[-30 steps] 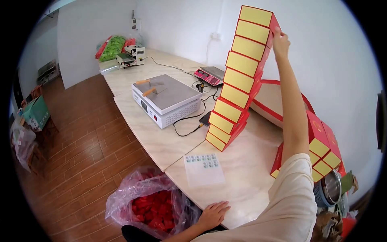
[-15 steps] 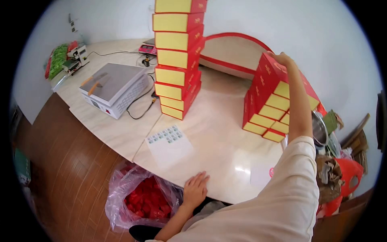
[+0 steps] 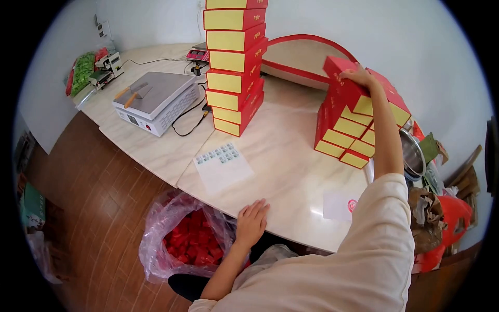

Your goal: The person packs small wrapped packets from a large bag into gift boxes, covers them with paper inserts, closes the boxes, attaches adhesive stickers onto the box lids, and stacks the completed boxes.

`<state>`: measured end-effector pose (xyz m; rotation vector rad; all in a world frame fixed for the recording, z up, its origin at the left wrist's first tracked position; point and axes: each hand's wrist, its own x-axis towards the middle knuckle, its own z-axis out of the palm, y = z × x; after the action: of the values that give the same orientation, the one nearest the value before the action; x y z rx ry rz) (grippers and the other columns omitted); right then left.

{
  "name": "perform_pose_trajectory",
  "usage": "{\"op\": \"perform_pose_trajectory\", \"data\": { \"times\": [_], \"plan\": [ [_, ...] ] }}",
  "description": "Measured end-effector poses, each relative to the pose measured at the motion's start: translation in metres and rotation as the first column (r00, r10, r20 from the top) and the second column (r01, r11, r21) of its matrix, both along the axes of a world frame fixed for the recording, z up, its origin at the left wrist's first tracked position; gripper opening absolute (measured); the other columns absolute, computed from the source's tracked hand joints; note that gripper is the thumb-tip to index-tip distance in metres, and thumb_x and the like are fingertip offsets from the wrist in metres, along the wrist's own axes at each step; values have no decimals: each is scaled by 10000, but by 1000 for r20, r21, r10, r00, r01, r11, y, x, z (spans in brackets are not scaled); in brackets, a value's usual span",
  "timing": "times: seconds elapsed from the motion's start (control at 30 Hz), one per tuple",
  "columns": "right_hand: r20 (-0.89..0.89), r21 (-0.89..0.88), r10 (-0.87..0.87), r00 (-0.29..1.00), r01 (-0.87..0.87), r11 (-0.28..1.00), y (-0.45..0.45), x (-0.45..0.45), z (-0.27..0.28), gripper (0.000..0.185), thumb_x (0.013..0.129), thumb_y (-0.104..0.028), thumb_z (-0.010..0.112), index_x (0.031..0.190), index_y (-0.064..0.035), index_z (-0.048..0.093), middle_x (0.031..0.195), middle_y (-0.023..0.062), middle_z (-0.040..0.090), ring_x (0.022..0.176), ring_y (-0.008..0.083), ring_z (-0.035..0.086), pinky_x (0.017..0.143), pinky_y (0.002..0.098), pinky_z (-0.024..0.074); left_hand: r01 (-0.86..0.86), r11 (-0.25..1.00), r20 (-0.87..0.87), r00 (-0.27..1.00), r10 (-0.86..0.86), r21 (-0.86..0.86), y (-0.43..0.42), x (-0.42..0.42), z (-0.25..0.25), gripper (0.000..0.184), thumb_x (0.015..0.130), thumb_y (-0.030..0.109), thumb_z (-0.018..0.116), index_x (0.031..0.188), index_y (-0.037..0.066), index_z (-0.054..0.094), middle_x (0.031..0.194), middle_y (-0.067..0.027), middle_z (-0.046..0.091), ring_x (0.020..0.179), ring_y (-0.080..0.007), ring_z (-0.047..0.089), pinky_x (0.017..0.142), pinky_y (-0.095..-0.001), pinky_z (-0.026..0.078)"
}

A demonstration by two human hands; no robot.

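My right hand point(image 3: 359, 78) reaches out to the right and grips a red gift box point(image 3: 362, 106) with a pale yellow end. That box sits tilted and shifted on top of a stack of similar boxes point(image 3: 338, 138). My left hand point(image 3: 252, 222) lies flat on the front edge of the marbled table point(image 3: 291, 171), fingers stretched and holding nothing. Beyond the left hand is a sheet of small green stickers point(image 3: 223, 169), partly used. A tall column of the same red and yellow boxes point(image 3: 226, 83) stands at the table's middle.
Left of the column sits a white machine with a metal top point(image 3: 161, 99), two wooden-handled tools on it. A plastic bag of red packets point(image 3: 195, 244) stands below the table edge. A white sheet with a red round mark point(image 3: 335, 207) lies front right; a metal bowl point(image 3: 413, 155) is beyond.
My right hand has pulled the top box slightly left and toward me, so it now sits askew on its stack. The view has shifted a little; my left hand stays on the table edge.
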<state>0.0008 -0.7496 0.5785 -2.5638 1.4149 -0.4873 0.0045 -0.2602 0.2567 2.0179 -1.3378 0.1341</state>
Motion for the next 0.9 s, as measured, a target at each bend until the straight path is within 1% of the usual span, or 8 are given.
{"op": "perform_pose_trajectory", "data": {
  "times": [0.03,0.07,0.2,0.33,0.53,0.63,0.8,0.9],
  "plan": [
    [-4,-73,72,997,-72,995,2,-4,-7,1175,518,-683,694,1485,-189,243,1423,222,390,1319,425,343,1049,580,255,-2,1000,8,1000,2,-1,3,0,0,396,854,141,536,1249,140,562,1354,-55,503,1252,-219,459,1042,-416,319],
    [19,-147,206,978,-201,968,24,-11,-11,1141,547,-651,707,1478,-169,256,1447,212,348,1326,447,305,1055,573,246,-7,1000,15,1000,7,-4,5,1,0,390,861,156,541,1251,142,561,1361,-46,498,1252,-209,456,1042,-407,318],
    [-67,-464,565,823,-527,712,163,-38,-43,1021,614,-525,746,1457,-158,301,1399,209,369,1298,426,320,1042,547,272,46,995,-117,992,-56,-84,21,4,-8,393,882,143,541,1273,108,542,1319,-97,529,1221,-268,478,1029,-415,335],
    [-126,-312,823,553,-810,497,247,-43,-104,1011,594,-432,769,1440,-112,317,1372,216,362,1253,398,356,1047,503,274,-250,920,-618,786,11,-301,38,10,-2,365,915,105,543,1274,50,516,1212,-142,568,1095,-260,536,933,-343,417],
    [-12,76,969,248,-966,248,303,-54,-193,1024,576,-352,782,1448,-108,304,1387,209,337,1266,391,343,1069,491,264,-501,755,-723,689,52,-423,77,9,9,440,937,184,552,1323,21,416,1303,-130,483,1161,-230,491,995,-353,363],
    [65,39,985,160,-987,158,295,-54,-224,968,606,-341,769,1437,-103,333,1391,200,345,1267,388,345,1073,474,273,-520,780,-738,665,114,-348,81,-2,-1,435,928,172,551,1314,15,424,1274,-129,494,1179,-229,483,1009,-346,357],
    [544,-1,704,457,-839,545,247,-66,-232,366,955,-210,470,1263,-13,493,1223,148,542,1151,271,502,1016,371,353,-515,819,-662,709,242,-252,70,-7,-12,384,910,127,574,1256,9,457,1192,-115,533,1136,-201,503,1006,-332,365],
    [705,156,395,589,-673,723,226,-92,-246,346,992,-255,422,1210,-7,524,1136,113,594,1061,217,550,949,330,402,-558,793,-685,678,267,-243,63,-3,-3,313,881,147,628,1125,9,489,1023,-75,533,949,-159,524,890,-289,412]
  ]
}}
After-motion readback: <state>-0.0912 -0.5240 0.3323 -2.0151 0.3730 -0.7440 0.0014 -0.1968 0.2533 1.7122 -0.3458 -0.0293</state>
